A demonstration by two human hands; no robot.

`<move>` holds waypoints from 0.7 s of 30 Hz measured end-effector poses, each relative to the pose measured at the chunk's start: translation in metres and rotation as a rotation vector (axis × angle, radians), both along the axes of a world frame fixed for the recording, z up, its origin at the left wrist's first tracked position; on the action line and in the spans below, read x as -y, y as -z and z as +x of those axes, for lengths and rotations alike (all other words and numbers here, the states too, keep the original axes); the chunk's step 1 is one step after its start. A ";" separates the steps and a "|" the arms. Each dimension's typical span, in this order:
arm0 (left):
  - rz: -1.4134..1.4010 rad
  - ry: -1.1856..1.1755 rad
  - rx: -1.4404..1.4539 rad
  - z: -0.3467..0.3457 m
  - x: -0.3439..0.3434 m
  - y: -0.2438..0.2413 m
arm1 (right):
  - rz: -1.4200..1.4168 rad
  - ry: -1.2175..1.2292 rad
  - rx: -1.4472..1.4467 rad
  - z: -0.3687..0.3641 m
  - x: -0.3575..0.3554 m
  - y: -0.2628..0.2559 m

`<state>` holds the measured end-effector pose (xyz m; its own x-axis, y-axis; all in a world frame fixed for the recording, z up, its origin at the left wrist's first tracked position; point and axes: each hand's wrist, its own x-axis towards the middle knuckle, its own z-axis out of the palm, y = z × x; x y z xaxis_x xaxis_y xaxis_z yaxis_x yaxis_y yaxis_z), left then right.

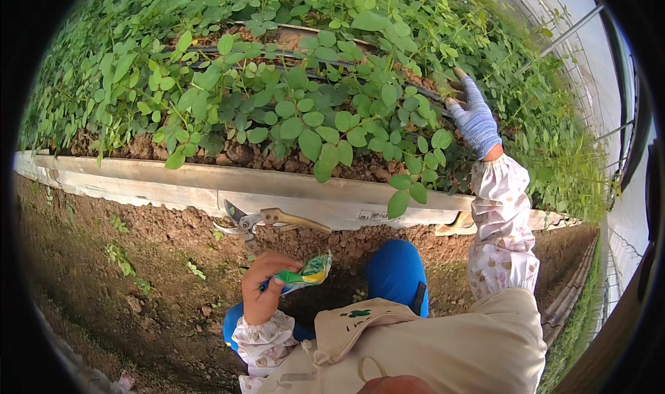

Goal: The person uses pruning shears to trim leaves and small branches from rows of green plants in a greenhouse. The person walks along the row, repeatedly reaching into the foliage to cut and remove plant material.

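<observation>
My bare left hand (262,287) is closed around a crumpled green, yellow and white plastic packet (310,273) above the soil path. Just beyond it are pruning shears (250,221) with their blades apart. One tan handle points right, and the other runs down towards my left hand; whether that hand also grips it, I cannot tell. My right hand (475,116), in a blue-grey knit glove with tan fingertips, reaches into the leafy plants (311,129). Its fingers are spread beside stems and a dark drip line (423,92), with nothing visibly held.
A pale board (171,183) edges the raised bed, with clumpy soil behind it. Stems overhang the board. Small weeds (119,259) grow on the soil path (171,300). My blue-clad knees (397,274) are near the board. Greenhouse sheeting and metal poles (571,30) rise at the right.
</observation>
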<state>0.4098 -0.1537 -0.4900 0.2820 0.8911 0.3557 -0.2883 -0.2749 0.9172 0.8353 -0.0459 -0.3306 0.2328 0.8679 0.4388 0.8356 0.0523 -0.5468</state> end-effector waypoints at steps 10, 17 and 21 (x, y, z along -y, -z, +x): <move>0.164 0.661 0.097 -0.014 -0.005 -0.011 | -0.553 -0.739 -0.364 -0.151 0.128 0.040; 0.210 0.896 -0.044 0.014 -0.005 -0.025 | -1.433 -0.775 -1.160 -0.172 0.134 0.129; 0.135 0.949 -0.171 0.022 -0.003 -0.021 | -1.257 -0.657 -1.103 -0.173 0.133 0.115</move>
<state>0.4322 -0.1507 -0.4694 0.9192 0.2217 0.3255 -0.3099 -0.1029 0.9452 0.6623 -0.1787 -0.4461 -0.5534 0.5859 -0.5920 0.1118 -0.6521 -0.7498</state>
